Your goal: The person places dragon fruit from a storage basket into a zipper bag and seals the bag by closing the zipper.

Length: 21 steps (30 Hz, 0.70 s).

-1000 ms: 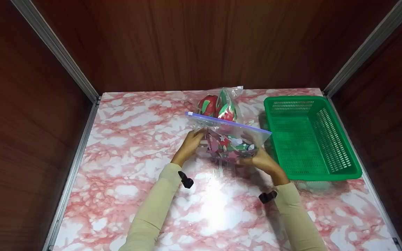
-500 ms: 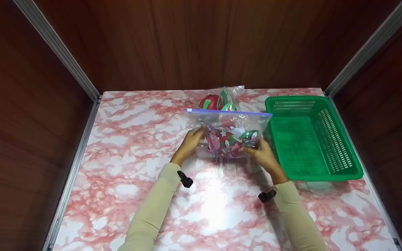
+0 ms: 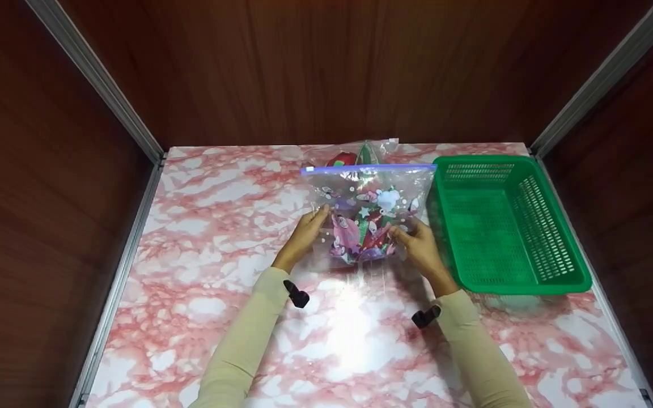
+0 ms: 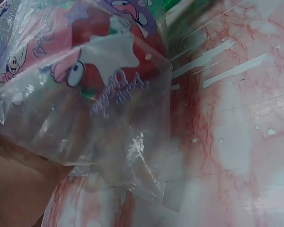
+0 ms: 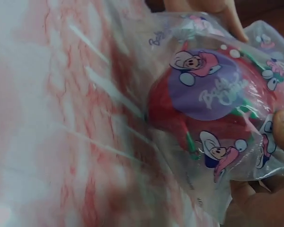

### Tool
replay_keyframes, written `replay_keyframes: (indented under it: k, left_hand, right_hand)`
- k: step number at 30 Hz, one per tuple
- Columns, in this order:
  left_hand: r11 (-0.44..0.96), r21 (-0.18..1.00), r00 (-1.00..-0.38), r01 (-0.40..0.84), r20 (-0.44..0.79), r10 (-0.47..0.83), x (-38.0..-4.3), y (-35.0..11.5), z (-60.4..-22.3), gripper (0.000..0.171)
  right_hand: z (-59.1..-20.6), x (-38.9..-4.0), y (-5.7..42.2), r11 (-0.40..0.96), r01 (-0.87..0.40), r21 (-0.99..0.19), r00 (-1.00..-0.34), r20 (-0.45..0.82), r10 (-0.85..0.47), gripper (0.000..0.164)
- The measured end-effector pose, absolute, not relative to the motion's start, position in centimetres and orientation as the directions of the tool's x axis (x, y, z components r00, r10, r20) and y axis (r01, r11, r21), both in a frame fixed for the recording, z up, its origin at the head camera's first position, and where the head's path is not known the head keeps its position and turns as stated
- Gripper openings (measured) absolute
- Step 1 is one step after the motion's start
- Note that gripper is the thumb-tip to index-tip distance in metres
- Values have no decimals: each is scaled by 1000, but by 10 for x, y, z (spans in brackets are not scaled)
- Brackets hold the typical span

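Observation:
My left hand (image 3: 304, 232) holds the left side of a clear zip bag (image 3: 388, 199) with cartoon prints and a purple slider strip along its top. My right hand (image 3: 422, 248) grips the right side, thumb on the front and fingers partly hidden behind. Inside sits a red thing with green parts (image 5: 165, 109), rounded in the right wrist view; its kind is blurred by the prints. Behind it, partly covered, lies a second clear bag (image 3: 386, 148) with red and green leafy-looking things (image 3: 342, 159).
A green plastic basket (image 3: 579, 277) with slotted walls stands to the right, close to my right hand. The table (image 3: 202, 243) has a red-and-white marbled top. Dark wooden panels (image 3: 326, 73) close off the back and sides.
The printed bag has tipped upright, its slider strip moving away and levelling out, so more of its front shows. Both hands keep their hold; the right thumb now lies on the front.

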<state>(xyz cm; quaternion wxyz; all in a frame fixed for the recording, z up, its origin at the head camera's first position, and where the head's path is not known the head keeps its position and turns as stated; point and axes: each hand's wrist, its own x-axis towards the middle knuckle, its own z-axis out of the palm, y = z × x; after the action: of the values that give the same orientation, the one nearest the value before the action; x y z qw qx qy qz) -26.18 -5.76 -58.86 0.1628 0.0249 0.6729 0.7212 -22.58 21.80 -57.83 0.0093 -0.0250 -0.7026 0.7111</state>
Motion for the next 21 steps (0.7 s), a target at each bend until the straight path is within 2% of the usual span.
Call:
replay_keyframes:
  k: [5, 10, 14, 21]
  left_hand:
    - [-63, 982, -945, -176, -151, 289, -257, -62, -590, 45]
    - [-82, 983, -943, -162, -130, 307, -252, -65, -591, 73]
    - [-67, 987, -943, -149, -121, 310, -252, -66, -590, 89]
    - [-52, 979, -924, -196, -166, 345, -249, -71, -588, 98]
  right_hand:
    - [-574, -229, 213, -41, 32, -999, -997, -35, 63, 14]
    - [-571, -231, 208, -25, 76, -997, -992, -78, 98, 23]
    - [-568, -234, 202, -65, 106, -992, -988, -112, 105, 22]
    - [-563, -240, 194, -134, 133, -982, -988, -143, 64, 23]
